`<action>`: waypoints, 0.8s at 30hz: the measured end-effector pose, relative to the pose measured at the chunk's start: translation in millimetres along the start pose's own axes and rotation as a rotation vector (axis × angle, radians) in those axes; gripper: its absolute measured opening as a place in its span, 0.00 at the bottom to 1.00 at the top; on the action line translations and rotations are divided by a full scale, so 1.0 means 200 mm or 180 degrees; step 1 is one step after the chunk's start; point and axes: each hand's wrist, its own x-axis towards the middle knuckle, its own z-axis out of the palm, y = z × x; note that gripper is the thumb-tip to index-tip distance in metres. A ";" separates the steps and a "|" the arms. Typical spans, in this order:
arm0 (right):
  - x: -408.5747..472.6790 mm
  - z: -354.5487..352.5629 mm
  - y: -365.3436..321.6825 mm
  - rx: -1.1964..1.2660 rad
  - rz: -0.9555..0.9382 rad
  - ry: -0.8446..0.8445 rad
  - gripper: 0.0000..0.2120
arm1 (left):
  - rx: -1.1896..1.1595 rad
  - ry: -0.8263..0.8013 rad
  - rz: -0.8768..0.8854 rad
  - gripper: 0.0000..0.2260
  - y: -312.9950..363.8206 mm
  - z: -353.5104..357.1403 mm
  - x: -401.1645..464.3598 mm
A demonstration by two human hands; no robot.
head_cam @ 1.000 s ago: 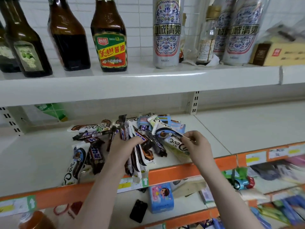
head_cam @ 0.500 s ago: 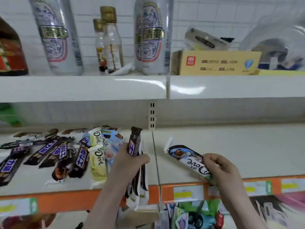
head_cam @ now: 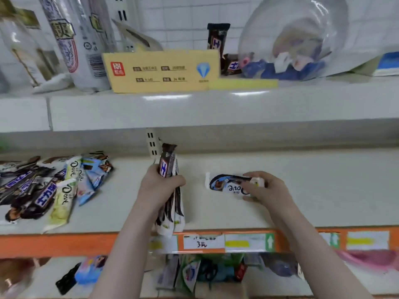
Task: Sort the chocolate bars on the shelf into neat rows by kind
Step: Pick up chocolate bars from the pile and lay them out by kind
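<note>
Right hand (head_cam: 266, 188) just lowered the Dove bar (head_cam: 228, 185) onto the bare shelf (head_cam: 313, 190), fingers still pinching it. Left hand (head_cam: 159, 186) grips a bundle of bars (head_cam: 169, 190); first row starting.

The bunch of bars (head_cam: 170, 186) gripped upright in the left hand (head_cam: 158, 186) is wrapped in glossy film, dark brown and white. The Dove bar (head_cam: 226, 185) pinched by the right hand (head_cam: 263, 188) has the same slick, shiny wrapper. Under both hands the shelf (head_cam: 323, 190) looks like smooth painted metal with a soft sheen. Left of the left hand, the loose pile (head_cam: 49, 186) glints like plastic foil. Above the hands, a matt cardboard box (head_cam: 159, 71) sits beside a clear, crinkled plastic bag (head_cam: 298, 37).
</note>
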 end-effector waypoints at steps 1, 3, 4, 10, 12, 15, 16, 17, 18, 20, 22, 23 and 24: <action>0.02 0.00 0.00 -0.0109 -0.0068 -0.0028 0.10 | -0.0012 0.0034 -0.0005 0.13 0.00 0.01 0.00; 0.05 -0.01 -0.01 -0.0309 -0.0202 0.0029 0.12 | -0.0027 0.0087 -0.0011 0.12 -0.01 0.01 0.01; 0.07 -0.01 -0.03 -0.0353 -0.0270 0.0073 0.12 | -0.0043 0.0103 -0.0002 0.12 -0.01 0.01 0.01; 0.15 0.09 -0.10 -0.0048 -0.0650 0.0267 0.08 | -0.0108 0.0201 0.0052 0.11 -0.04 -0.03 0.02; 0.16 0.16 -0.10 -0.0274 -0.0748 0.0147 0.07 | -0.0109 0.0224 0.0043 0.11 -0.05 -0.05 0.03; 0.15 0.26 -0.02 -0.1142 -0.0898 -0.0155 0.04 | -0.0115 0.0242 0.0030 0.11 -0.06 -0.07 0.04; 0.15 0.27 0.02 -0.1472 -0.0938 -0.0249 0.04 | -0.0124 0.0244 0.0026 0.11 -0.07 -0.08 0.05; 0.15 0.28 0.05 -0.1711 -0.0955 -0.0350 0.04 | -0.0134 0.0247 0.0021 0.11 -0.07 -0.09 0.05; 0.15 0.28 0.09 -0.1860 -0.0943 -0.0466 0.06 | -0.0143 0.0245 0.0012 0.11 -0.08 -0.10 0.05; 0.15 0.27 0.13 -0.2056 -0.0857 -0.0594 0.11 | -0.0147 0.0231 -0.0004 0.11 -0.10 -0.11 0.06; 0.16 0.26 0.14 -0.2069 -0.0812 -0.0577 0.15 | -0.0140 0.0218 0.0000 0.11 -0.11 -0.12 0.07; 0.17 0.25 0.14 -0.2071 -0.0841 -0.0551 0.15 | -0.0138 0.0210 0.0006 0.10 -0.11 -0.12 0.07; 0.19 0.25 0.13 -0.2102 -0.0886 -0.0525 0.14 | -0.0139 0.0196 0.0012 0.10 -0.11 -0.13 0.08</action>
